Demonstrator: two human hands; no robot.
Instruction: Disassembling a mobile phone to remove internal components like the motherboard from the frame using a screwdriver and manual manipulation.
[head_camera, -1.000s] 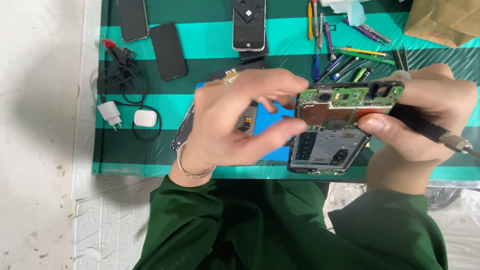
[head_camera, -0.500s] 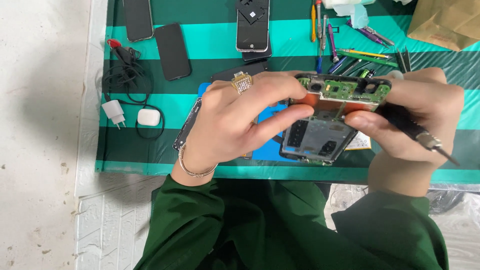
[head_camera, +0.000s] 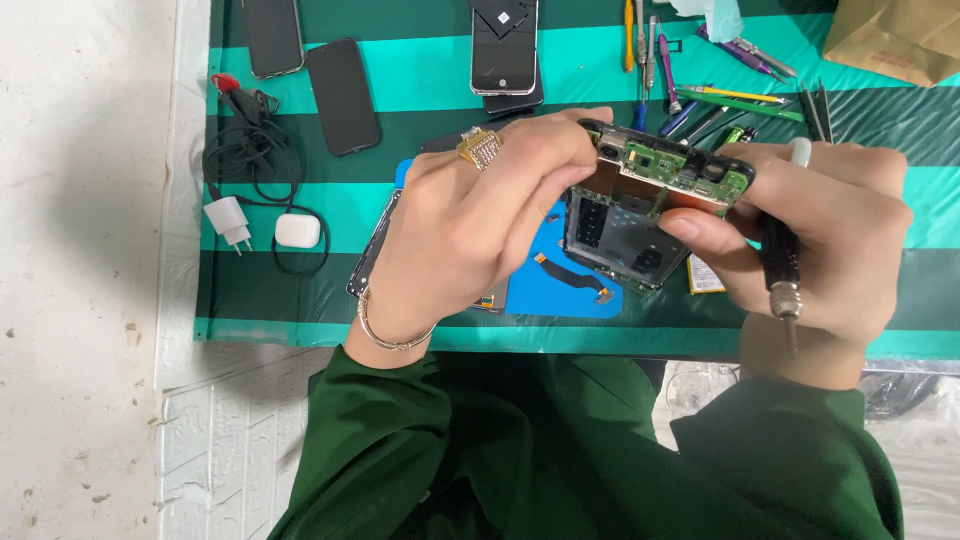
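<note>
**Opened phone held above the striped counter**

Here, the counter (head_camera: 420, 70) fills the upper part of the view, covered in dark green and teal stripes. On it lies a blue mat (head_camera: 560, 290), partly hidden beneath the hands, with a thin flex cable (head_camera: 572, 276) lying on it. Above the mat, an opened phone (head_camera: 640, 215) with its back removed is held up, its green circuit board (head_camera: 675, 170) along the far edge and the dark inner frame below. The left hand (head_camera: 470, 230) curls its grip round the phone's left end, fingertips on the top edge; a gold ring (head_camera: 480, 147) sits on one finger and a thin bracelet (head_camera: 385, 330) circles the wrist. The right hand (head_camera: 820, 240) pinches the phone's right end with thumb and fingers, and the same grip closes round a dark screwdriver (head_camera: 780, 270), its metal tip pointing toward the person. Farther back lie three dark phones (head_camera: 343, 95), and to the left a black cable (head_camera: 245, 150) with a white charger plug (head_camera: 230, 220) and a white earbud case (head_camera: 297, 230). Assorted hand tools (head_camera: 700, 100) lie scattered at the far right, near a brown paper bag (head_camera: 895, 40).
</note>
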